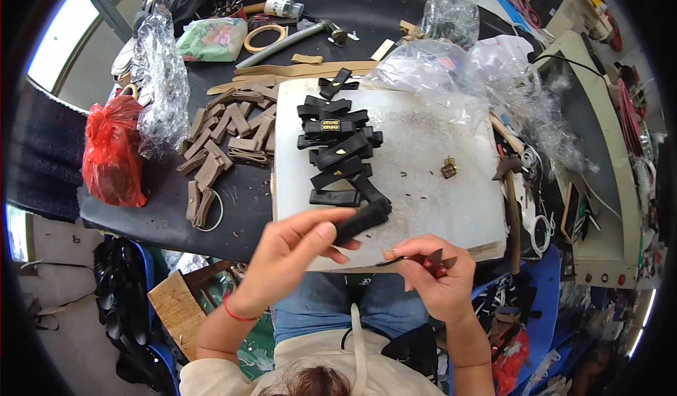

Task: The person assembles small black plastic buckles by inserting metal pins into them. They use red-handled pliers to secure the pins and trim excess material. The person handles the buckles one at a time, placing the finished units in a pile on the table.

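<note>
My left hand [295, 246] pinches a folded black strap piece [361, 222] between thumb and fingers, over the front of the pale board [423, 212]. Just beyond it, several black strap bows [342, 150] lie in an overlapping column, some bearing small gold metal pieces. To the right, over the board's front edge, my right hand [441, 277] is closed around a small red tool with dark pointed ends [438, 263]. A thin dark tip [388, 262] sticks out at its fingertips; I cannot make out whether it belongs to that tool. Small gold metal pieces [448, 168] sit on the board.
Brown folded strap pieces [231, 124] are heaped left of the board. A red plastic bag [115, 153] stands farther left. At the back lie a hammer [282, 45], a tan ring [265, 38] and clear plastic bags [430, 71]. White-handled scissors [541, 232] lie at the right.
</note>
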A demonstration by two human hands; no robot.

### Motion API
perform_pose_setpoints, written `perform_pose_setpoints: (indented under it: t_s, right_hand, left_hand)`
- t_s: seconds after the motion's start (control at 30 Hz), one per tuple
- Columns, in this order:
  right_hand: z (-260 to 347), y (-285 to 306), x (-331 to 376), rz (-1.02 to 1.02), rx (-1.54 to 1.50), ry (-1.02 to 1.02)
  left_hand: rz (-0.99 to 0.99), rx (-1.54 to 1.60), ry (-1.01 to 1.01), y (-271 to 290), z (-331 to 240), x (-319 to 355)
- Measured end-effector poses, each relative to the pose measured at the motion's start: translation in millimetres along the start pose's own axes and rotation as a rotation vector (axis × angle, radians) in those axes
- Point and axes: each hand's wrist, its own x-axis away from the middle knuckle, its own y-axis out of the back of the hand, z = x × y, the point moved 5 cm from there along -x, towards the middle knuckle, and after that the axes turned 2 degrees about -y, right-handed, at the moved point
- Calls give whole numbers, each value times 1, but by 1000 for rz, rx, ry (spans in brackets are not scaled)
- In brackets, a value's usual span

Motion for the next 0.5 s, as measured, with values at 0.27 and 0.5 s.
perform_pose_setpoints:
  t_s: [0.27, 0.5]
  right_hand:
    - [3, 6, 4, -69, 192, 172]
    - [-6, 4, 7, -103, 211, 62]
  left_hand:
    - [87, 56, -70, -35, 16, 8]
    - [78, -125, -110, -30, 25, 10]
